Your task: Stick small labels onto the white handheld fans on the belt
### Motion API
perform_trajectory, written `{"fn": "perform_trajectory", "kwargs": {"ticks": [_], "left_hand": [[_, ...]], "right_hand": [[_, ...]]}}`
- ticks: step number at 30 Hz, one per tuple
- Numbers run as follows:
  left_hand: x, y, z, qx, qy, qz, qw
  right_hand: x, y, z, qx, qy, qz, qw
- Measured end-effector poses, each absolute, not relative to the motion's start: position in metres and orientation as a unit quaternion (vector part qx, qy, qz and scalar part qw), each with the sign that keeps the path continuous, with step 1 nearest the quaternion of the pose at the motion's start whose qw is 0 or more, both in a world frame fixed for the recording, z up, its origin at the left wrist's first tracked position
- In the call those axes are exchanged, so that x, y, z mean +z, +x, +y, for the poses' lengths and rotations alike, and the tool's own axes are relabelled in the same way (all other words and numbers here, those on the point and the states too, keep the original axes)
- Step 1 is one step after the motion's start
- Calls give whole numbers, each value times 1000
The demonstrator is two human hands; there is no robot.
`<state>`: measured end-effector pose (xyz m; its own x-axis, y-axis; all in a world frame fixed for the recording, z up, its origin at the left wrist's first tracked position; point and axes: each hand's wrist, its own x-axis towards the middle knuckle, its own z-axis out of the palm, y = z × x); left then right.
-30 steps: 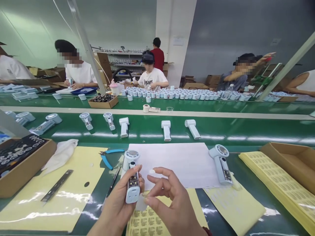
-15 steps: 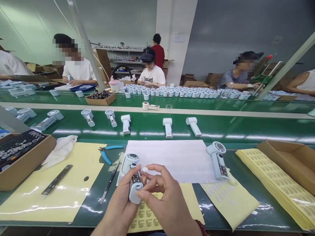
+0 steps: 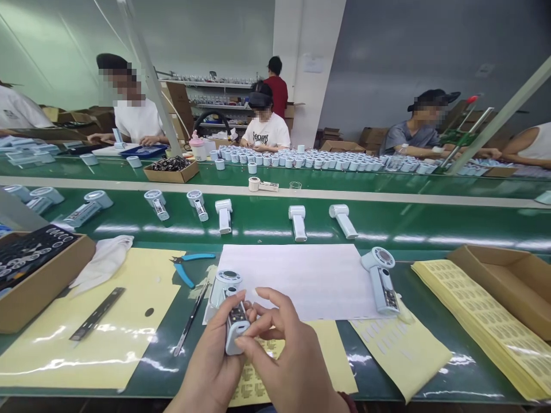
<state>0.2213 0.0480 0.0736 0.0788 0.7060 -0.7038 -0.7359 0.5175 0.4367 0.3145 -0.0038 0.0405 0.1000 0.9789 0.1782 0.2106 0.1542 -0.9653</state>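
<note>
A light-blue handheld fan [image 3: 235, 341] is held above the front of the white paper, its round head pointing away from me and its dark panel face up. My left hand [image 3: 217, 350] is closed around the handle, thumb along the panel's left edge. My right hand [image 3: 288, 344] pinches the handle's lower end from the right, thumb at the base, index finger raised and bent over the panel. Whatever lies under the right fingertips is hidden. Another light-blue fan [image 3: 382, 281] lies on the right edge of the white paper [image 3: 297, 275].
Blue-handled cutters [image 3: 189, 267], tweezers [image 3: 191, 318] and a dark strip [image 3: 98, 312] lie to the left. Yellow sticker sheets [image 3: 482, 321] and a cardboard box [image 3: 508, 287] are at right. Several fans stand along the green conveyor [image 3: 258, 221]; co-workers sit beyond it.
The small white piece at my right index fingertip no longer shows. Both hands stay on the fan, nearly in place. Fans on the conveyor have shifted slightly right.
</note>
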Motion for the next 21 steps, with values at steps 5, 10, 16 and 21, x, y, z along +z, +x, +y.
{"fn": "perform_trajectory", "kwargs": {"ticks": [5, 10, 16, 21], "left_hand": [[79, 221, 44, 472, -30, 484, 736], [67, 208, 41, 453, 47, 524, 720], [25, 192, 29, 414, 226, 561, 680], [8, 189, 28, 391, 305, 560, 664]], "right_hand": [[36, 321, -3, 275, -600, -540, 522], [27, 348, -2, 417, -589, -464, 513], [-7, 359, -7, 372, -611, -551, 430], [-19, 352, -7, 351, -613, -568, 423]]}}
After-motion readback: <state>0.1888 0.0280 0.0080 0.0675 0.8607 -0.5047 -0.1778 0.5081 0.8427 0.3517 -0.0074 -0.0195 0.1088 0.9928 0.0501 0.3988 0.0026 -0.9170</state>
